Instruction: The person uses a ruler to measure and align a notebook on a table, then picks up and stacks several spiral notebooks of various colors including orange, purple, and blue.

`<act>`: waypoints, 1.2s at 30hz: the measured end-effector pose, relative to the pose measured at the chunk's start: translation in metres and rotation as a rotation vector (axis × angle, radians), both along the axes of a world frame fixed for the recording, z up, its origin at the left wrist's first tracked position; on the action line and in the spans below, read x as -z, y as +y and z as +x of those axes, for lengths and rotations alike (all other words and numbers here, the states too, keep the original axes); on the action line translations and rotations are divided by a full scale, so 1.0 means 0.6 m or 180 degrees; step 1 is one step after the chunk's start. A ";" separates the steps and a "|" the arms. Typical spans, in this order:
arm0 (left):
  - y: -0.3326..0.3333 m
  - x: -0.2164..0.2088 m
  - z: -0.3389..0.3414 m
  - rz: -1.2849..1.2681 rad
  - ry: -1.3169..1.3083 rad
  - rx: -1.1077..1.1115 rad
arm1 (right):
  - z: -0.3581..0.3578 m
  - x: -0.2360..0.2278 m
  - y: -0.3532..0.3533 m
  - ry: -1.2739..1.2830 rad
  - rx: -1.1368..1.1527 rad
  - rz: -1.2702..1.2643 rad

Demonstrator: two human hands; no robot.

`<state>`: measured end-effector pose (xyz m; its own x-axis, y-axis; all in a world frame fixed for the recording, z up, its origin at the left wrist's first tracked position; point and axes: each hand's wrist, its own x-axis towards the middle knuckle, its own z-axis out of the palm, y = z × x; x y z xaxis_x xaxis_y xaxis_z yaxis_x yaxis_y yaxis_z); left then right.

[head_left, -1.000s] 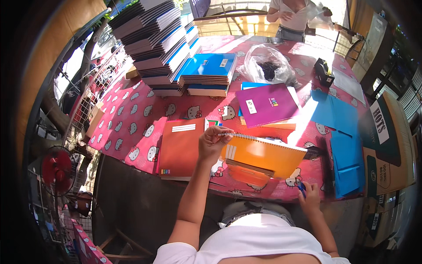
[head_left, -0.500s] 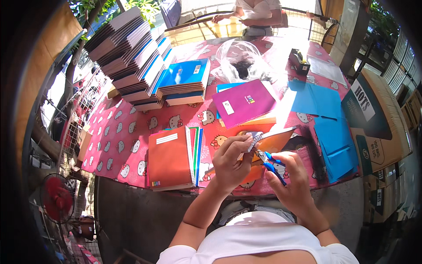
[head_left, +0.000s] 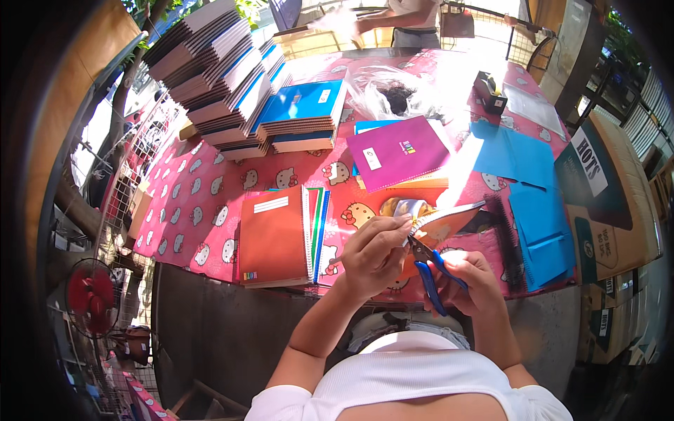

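My left hand [head_left: 375,256] pinches the spiral-bound edge of an orange notebook [head_left: 453,223], held tilted above the near table edge. In my right hand [head_left: 477,281] is a pair of blue-handled wire cutters [head_left: 423,251], gripped by the handles, which are spread apart. Their jaws sit at the near end of the notebook's coil, close to my left fingertips. Fingers hide the exact spot where the jaws meet the wire. Just left of my left hand lies a stack of spiral notebooks with a brown-orange one [head_left: 275,235] on top.
Beyond my hands, a purple notebook [head_left: 400,153] tops a pile. Tall notebook stacks [head_left: 217,84] stand at the far left beside blue notebooks [head_left: 302,102]. Blue covers [head_left: 540,231], a tape dispenser [head_left: 490,92] and a cardboard box [head_left: 607,203] are to the right. A person [head_left: 414,17] stands across the table.
The wire cutters have swung so their handles point more toward me and spread wider. My right hand has dropped slightly. Across the table, the person's arm has reached left with something white and blurred.
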<state>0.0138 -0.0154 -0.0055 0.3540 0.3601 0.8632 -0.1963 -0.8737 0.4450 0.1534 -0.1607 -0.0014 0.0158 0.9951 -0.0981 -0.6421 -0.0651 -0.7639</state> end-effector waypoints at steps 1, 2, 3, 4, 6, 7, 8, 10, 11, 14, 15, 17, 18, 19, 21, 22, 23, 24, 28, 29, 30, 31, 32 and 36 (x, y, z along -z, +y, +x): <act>0.004 -0.001 -0.004 0.0063 -0.0005 -0.0028 | -0.001 0.004 0.003 0.0054 -0.0147 0.0031; 0.004 -0.006 -0.012 -0.0021 -0.0040 -0.0276 | -0.013 0.008 0.008 -0.0493 0.0189 -0.0274; 0.006 -0.010 -0.022 -0.0104 -0.0075 -0.0529 | -0.018 0.019 0.005 -0.1311 0.0558 -0.0082; 0.024 -0.011 -0.036 -0.0716 -0.0584 -0.0654 | -0.017 0.037 0.001 -0.2136 0.0969 0.0124; 0.083 -0.015 -0.082 -0.1757 -0.1635 -0.0752 | 0.012 0.086 -0.013 -0.3746 0.1597 0.0138; 0.109 -0.020 -0.130 -0.2138 -0.2183 -0.0783 | 0.035 0.134 -0.023 -0.4276 0.1847 0.0098; 0.143 0.003 -0.195 -0.2296 -0.2171 -0.0731 | 0.058 0.185 -0.036 -0.4819 0.2133 0.0025; 0.186 0.068 -0.288 -0.2656 -0.2400 -0.1114 | 0.094 0.261 -0.061 -0.5362 0.1864 -0.0125; 0.198 0.095 -0.311 -0.2850 -0.2640 -0.1523 | 0.105 0.287 -0.072 -0.5642 0.1741 -0.0228; 0.213 0.192 -0.404 -0.3174 -0.2458 -0.2513 | 0.094 0.260 -0.057 -0.6199 0.1264 -0.0012; 0.213 0.222 -0.429 -0.3400 -0.2227 -0.2898 | 0.082 0.232 -0.045 -0.6262 0.1220 0.0161; 0.209 0.240 -0.431 -0.3326 -0.1135 -0.3764 | 0.065 0.187 -0.013 -0.6156 0.0959 0.0941; 0.204 0.243 -0.437 -0.3069 -0.0525 -0.4087 | 0.053 0.164 0.006 -0.6060 0.0825 0.1352; 0.200 0.241 -0.445 -0.2781 0.0078 -0.4382 | 0.036 0.138 0.022 -0.5925 0.0659 0.1732; 0.191 0.202 -0.397 -0.1599 0.0419 -0.4025 | 0.007 0.090 0.047 -0.5662 0.0342 0.2429; 0.170 0.143 -0.324 -0.2091 -0.0045 -0.3128 | 0.002 0.077 0.056 -0.5433 0.0350 0.2751; 0.134 0.088 -0.276 -0.3079 -0.0492 -0.1219 | -0.003 0.065 0.066 -0.5153 0.0342 0.3118; 0.097 0.040 -0.221 -0.3792 -0.0787 0.0141 | -0.005 0.058 0.071 -0.4884 0.0329 0.3455; 0.002 -0.008 -0.140 -0.4347 -0.0166 0.3094 | -0.030 0.045 0.077 -0.4191 0.0278 0.4150; -0.008 -0.008 -0.135 -0.4480 -0.0084 0.3429 | -0.035 0.042 0.077 -0.4227 0.0326 0.4287; -0.014 -0.009 -0.132 -0.4489 -0.0043 0.3494 | -0.039 0.039 0.077 -0.4267 0.0380 0.4420; -0.018 -0.007 -0.125 -0.4515 0.0008 0.3604 | -0.040 0.039 0.075 -0.4346 0.0439 0.4511; -0.020 -0.005 -0.120 -0.4540 0.0062 0.3716 | -0.039 0.041 0.074 -0.4271 0.0369 0.4516; -0.019 0.005 -0.108 -0.4718 -0.0054 0.3828 | -0.037 0.038 0.065 -0.4159 0.0385 0.4381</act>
